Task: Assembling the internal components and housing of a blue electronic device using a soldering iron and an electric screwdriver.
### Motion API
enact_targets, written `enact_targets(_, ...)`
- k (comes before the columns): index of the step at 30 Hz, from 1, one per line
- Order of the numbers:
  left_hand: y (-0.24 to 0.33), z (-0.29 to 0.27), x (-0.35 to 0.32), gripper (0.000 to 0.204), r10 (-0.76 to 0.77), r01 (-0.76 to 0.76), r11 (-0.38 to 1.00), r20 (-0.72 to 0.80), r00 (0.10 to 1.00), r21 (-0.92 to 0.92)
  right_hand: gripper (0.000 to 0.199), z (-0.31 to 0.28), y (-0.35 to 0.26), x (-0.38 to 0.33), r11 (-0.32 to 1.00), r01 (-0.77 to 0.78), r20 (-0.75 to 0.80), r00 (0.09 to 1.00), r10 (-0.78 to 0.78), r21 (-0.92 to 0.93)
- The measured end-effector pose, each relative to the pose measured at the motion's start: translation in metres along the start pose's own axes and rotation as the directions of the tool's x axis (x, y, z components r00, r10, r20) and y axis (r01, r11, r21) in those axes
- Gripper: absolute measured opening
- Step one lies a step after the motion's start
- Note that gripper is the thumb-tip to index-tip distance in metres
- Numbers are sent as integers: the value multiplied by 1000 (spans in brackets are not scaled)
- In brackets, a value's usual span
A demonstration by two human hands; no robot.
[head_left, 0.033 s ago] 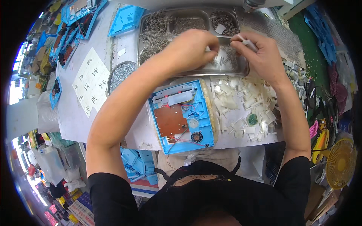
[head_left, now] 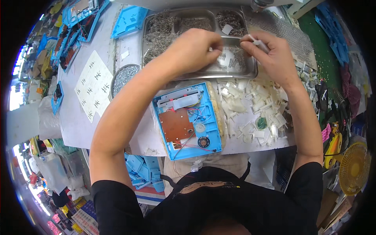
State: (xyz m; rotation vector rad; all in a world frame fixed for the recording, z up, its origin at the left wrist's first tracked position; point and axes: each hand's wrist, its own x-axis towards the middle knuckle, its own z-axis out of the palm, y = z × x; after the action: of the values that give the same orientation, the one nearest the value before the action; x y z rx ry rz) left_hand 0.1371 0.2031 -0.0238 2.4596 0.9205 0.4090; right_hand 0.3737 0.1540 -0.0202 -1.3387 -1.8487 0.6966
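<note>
My right hand (head_left: 273,55) pinches a small white plastic part (head_left: 260,46) above the right edge of a divided metal tray (head_left: 229,73). My left hand (head_left: 196,50) is over the tray's middle, fingers curled together and slightly blurred. A tiny pale piece shows at its fingertips, too small to name. Small metal springs (head_left: 158,29) fill several tray compartments, and a few thin ones lie in the near one. Close to me, below the tray, sits an open blue plastic housing (head_left: 213,117) holding a brown board (head_left: 174,125), wires and a round black speaker (head_left: 204,141).
Loose white plastic parts (head_left: 270,105) lie heaped right of the housing. A round dish of screws (head_left: 126,76) and a marked paper sheet (head_left: 94,86) are at left. More blue housings (head_left: 80,19) stand far left. A yellow fan (head_left: 353,168) is at lower right.
My left hand has shifted slightly left, away from my right hand. The right hand keeps its hold on the white plastic part.
</note>
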Motion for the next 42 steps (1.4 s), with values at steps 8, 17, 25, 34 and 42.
enact_targets(8,-8,0,-8,11,29,-40,977,51,998,212,20,-12,-3,-5,995,-50,31,998,48,83)
enact_targets(17,-7,20,0,12,-38,8,900,61,997,435,21,-8,-4,-8,1000,6,42,999,-7,12)
enact_targets(25,34,-16,-35,13,-231,194,959,-176,957,-208,26,1,-12,-18,958,-189,145,976,160,214)
enact_targets(34,40,-12,-53,11,-232,98,881,-242,942,-462,31,22,-36,-8,828,-310,325,931,165,467)
enact_targets(42,28,-1,-48,27,-172,96,973,-379,909,-210,24,40,-27,-5,930,-102,153,987,51,352)
